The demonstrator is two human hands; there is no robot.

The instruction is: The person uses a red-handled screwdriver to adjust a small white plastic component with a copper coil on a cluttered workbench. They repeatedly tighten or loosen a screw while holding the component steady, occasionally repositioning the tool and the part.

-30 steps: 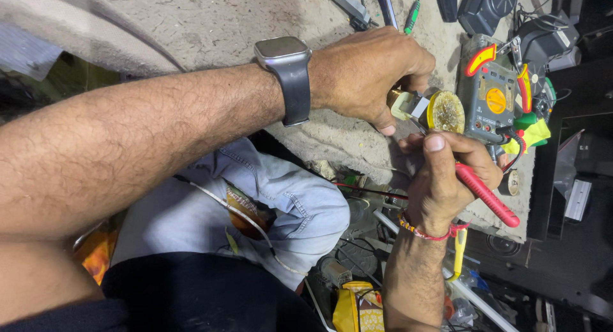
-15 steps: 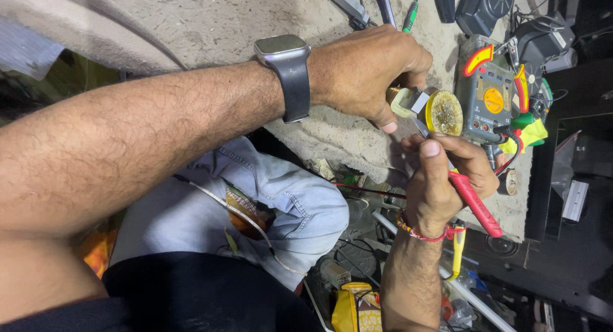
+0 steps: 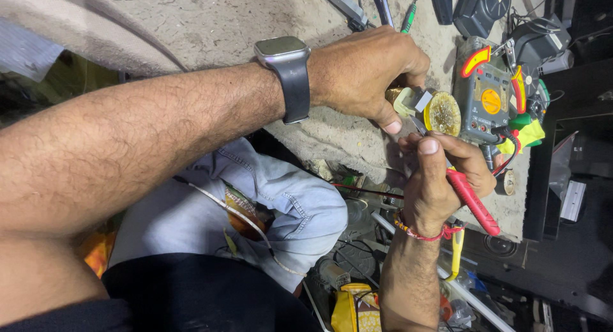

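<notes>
My left hand (image 3: 367, 70), with a dark smartwatch (image 3: 287, 73) on its wrist, pinches a small yellowish component (image 3: 408, 101) on the concrete slab (image 3: 211, 19). Right beside it sits a round tin of yellow paste (image 3: 442, 113). My right hand (image 3: 437, 175) grips a red-handled soldering iron (image 3: 471, 201) like a pen, tip pointing up toward the component; the tip itself is hidden behind my fingers. A red thread bracelet (image 3: 421, 233) circles that wrist.
A grey multimeter with an orange dial (image 3: 488, 102) lies right of the tin, with red and yellow-green leads (image 3: 527, 131). Screwdrivers and pliers (image 3: 383, 3) lie at the top. Below are my jeans-clad knee (image 3: 300, 198), wires and a yellow packet (image 3: 354, 309).
My right hand has shifted slightly up and left with the soldering iron, closer to the component. The left hand has kept its grip.
</notes>
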